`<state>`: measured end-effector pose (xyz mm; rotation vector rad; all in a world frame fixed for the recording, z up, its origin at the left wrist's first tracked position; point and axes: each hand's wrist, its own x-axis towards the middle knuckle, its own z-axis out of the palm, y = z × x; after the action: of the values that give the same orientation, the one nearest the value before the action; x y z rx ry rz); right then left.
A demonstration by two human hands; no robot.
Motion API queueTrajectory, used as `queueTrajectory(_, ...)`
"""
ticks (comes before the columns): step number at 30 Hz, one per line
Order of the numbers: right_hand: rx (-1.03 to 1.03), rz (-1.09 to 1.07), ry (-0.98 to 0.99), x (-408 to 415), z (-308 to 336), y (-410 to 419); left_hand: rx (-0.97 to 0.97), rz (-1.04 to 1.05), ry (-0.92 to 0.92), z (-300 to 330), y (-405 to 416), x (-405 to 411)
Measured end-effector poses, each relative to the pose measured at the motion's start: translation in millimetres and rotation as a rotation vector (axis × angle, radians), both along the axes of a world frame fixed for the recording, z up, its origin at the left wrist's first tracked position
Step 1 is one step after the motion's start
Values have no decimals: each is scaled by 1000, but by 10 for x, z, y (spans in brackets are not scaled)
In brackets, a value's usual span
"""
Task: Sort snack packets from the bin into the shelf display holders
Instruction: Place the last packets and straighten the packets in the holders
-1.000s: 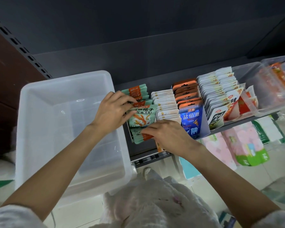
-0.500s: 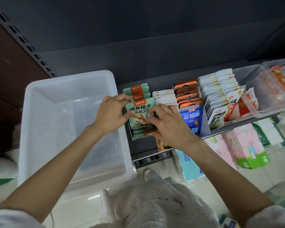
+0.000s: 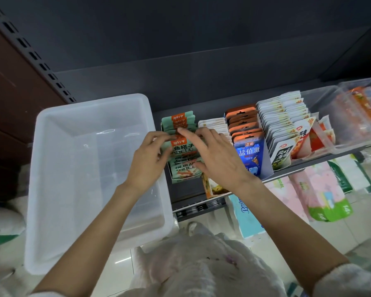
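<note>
Fingers (image 3: 156,138) on green packets (image 3: 183,155)

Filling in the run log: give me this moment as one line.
phase: tidying row | left hand: pinching green packets | right hand: open, fingers resting on them | bin: no packets visible

Bare from wrist to near the elbow on both sides, left hand (image 3: 147,161) and right hand (image 3: 219,158) without rings, watch or gloves. Wears a pale, fluffy fleece top (image 3: 193,266), off-white with a faint pink tinge and small dark specks, filling the view at 6 o'clock. Shows white fuzzy cuffs pushed up, at 4 o'clock (image 3: 349,281) and at 8 o'clock.
</note>
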<state>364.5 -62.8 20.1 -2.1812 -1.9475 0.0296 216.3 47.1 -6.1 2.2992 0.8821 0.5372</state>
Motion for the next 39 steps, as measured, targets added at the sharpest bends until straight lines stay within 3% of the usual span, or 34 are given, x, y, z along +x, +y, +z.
queueTrajectory(2, -51, -1, 3, -40, 9, 14, 90, -33, 50, -11, -25, 64)
queueTrajectory(4, -118, -28, -13, -72, 14, 11, 54, -36, 54, -7, 3, 90)
queueTrajectory(9, -170, -12, -38, -45, 28, -6, -319, 166, -225, 83, 181, -58)
queueTrajectory(11, -160, -18, -45, -51, 29, -21, -230, 216, -202, 76, 277, -114)
queueTrajectory(16, -169, -34, 35, -66, 42, -18, -32, -78, 67, 10, 381, -91)
queueTrajectory(23, -143, -43, 19, -55, 41, -16, -17, -169, 73, 26, 331, -73)
queueTrajectory(27, -126, -41, -6, -55, 13, -3, 155, -193, 119, -2, 302, -38)
queueTrajectory(31, -103, -57, -8, -52, -28, -4, 274, -164, -9, 9, 280, 59)
queueTrajectory(35, -25, -59, -50, -70, -14, 2, 17, -47, -132, 93, 286, 4)
queueTrajectory(39, 14, -166, -50, -159, -55, -27, -100, -5, -49, 104, 251, -70)
